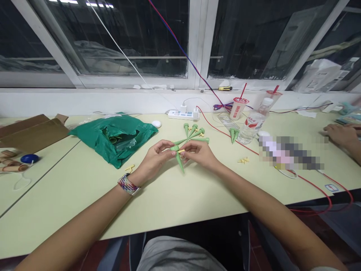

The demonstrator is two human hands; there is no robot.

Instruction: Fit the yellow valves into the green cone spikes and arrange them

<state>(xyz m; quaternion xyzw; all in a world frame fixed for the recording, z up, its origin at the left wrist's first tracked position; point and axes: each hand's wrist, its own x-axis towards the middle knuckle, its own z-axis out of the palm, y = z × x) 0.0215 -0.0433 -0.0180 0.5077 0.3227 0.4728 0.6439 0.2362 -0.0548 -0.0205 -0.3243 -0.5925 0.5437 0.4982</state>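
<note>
My left hand [154, 158] pinches the wide end of a green plastic spike [179, 161], whose point aims down toward me. My right hand [199, 154] comes in from the other side, its fingertips on a small yellow plastic piece [181, 151] at the spike's mouth. Just beyond my hands lies a fan of several green spikes [194, 132] with yellow bits among them. A pair of green spikes [232, 134] rests to the right. Loose yellow pieces [243, 160] lie on the pale green table [180, 199], and another yellow piece [130, 167] sits near my left hand.
A green plastic bag [114, 139] lies left of my hands, beside a cardboard box flap [31, 131]. At the back stand a power strip [183, 114], a water bottle [252, 124] and a paper cup [239, 107]. A co-worker's hand [340, 136] rests far right; red cables cross the table.
</note>
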